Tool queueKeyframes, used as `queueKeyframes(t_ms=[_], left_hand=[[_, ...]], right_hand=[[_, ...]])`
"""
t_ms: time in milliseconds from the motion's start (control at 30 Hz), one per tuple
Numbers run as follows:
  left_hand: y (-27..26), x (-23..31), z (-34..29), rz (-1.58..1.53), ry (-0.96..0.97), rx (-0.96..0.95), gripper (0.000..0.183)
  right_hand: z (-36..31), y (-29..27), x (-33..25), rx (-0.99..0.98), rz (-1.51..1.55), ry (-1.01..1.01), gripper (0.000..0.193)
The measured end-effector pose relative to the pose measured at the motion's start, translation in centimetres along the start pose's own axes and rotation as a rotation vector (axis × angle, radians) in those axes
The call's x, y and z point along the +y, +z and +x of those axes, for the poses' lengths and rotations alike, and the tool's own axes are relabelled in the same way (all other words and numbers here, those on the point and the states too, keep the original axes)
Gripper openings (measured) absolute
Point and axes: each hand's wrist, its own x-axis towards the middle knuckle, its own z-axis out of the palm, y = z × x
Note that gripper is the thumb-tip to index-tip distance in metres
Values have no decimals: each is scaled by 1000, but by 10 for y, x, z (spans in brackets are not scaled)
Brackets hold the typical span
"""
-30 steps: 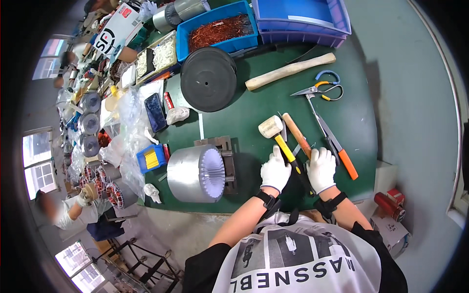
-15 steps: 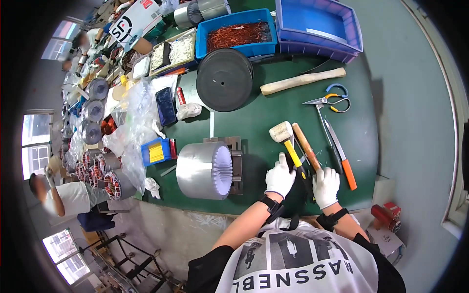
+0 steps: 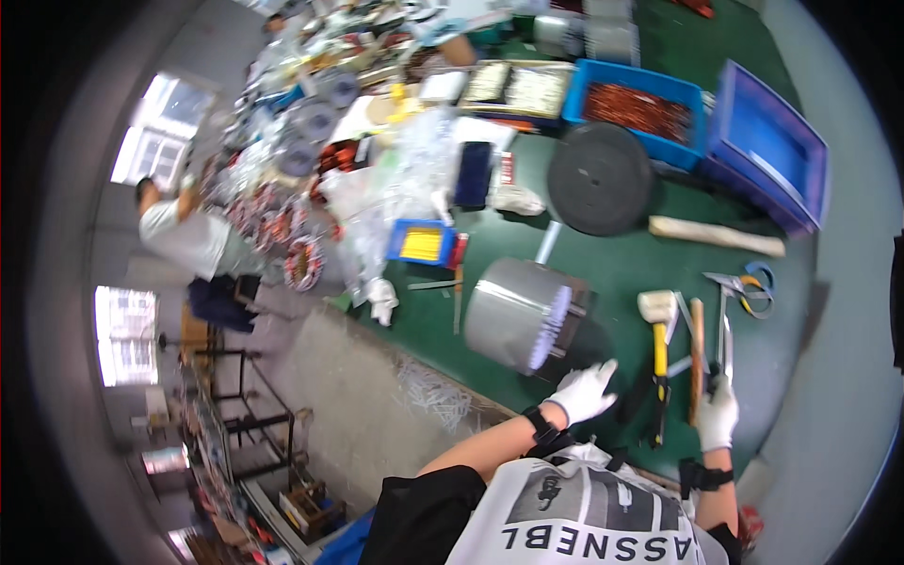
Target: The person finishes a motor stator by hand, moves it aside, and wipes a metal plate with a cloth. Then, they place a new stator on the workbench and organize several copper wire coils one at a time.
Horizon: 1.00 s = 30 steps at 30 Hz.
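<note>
My left hand, in a white glove, is over the table with its fingers stretched out and nothing in them. Just beyond it lies a metal cylinder with a toothed white-lined bore, a stator core, on its side against a metal block. My gloved right hand is closed over the lower ends of slim bladed tools; their handles are hidden beneath it, so which one it holds is unclear. Between my hands lie a white-headed mallet with a yellow and black handle and a wooden stick.
Scissors and a pale wooden bar lie at the right. Farther back are a black disc, a blue bin of copper-coloured pieces and a purple crate. A phone and a small blue box lie left. Another person works far left.
My view has turned, shifting the scene rightward. My left hand has left the mallet and moved toward the stator core. My right hand has moved from the wooden stick to the bladed tools.
</note>
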Motion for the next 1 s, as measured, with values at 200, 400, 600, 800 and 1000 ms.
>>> queueKeyframes(t_ms=[200, 400, 600, 800, 1000], left_hand=[[-49, -88, -94, 8, -268, -18, 49], [-125, -185, -185, 26, -578, 471, 42], [-210, -241, -209, -104, -573, 822, 39], [-244, -317, -193, -214, -362, 638, 30], [-182, -458, -226, -187, -850, 438, 37]], right_hand=[[104, -17, 26, 30, -267, -64, 36], [153, -21, -32, 333, -249, -223, 49], [103, -83, -156, -164, 219, -399, 34], [4, -126, -350, -348, 238, -488, 35], [7, -87, -553, -680, -19, -986, 37]])
